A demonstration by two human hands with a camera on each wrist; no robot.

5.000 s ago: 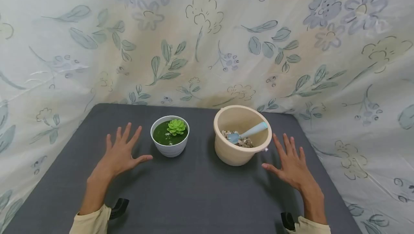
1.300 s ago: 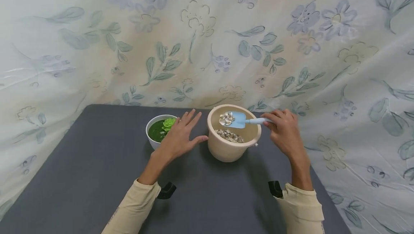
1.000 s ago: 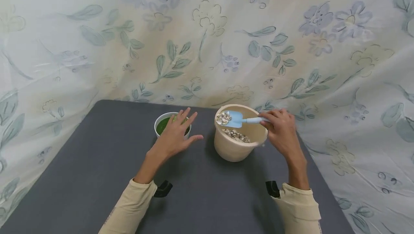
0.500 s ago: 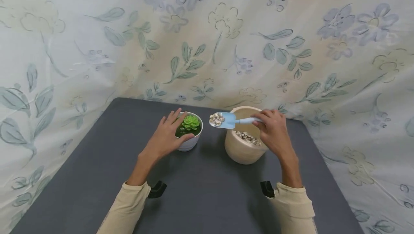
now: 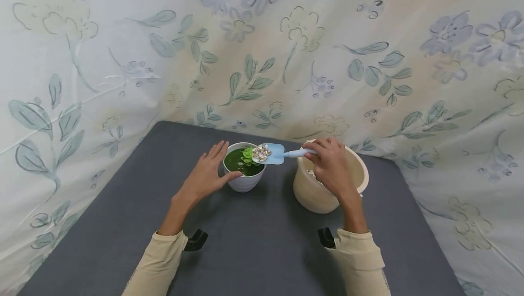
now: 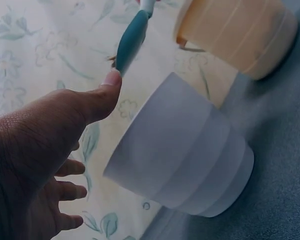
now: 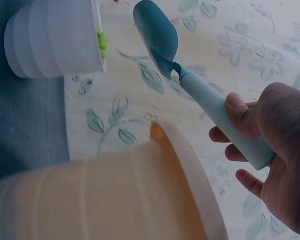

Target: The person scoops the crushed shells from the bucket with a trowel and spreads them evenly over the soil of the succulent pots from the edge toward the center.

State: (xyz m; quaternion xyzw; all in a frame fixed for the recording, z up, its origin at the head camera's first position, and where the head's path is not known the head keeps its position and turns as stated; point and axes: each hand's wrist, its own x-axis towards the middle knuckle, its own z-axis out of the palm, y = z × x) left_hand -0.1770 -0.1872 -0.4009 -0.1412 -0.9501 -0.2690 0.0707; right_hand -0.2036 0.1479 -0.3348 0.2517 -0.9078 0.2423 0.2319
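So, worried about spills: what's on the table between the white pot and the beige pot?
Only bare grey table lies between white pot and beige pot, in the head view; the loaded scoop passes above.

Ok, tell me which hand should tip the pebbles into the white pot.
Right. The right hand already grips the blue scoop, whose load of pebbles hangs over the white pot. The left hand rests against that pot's side with straight fingers, likely best left steadying it.
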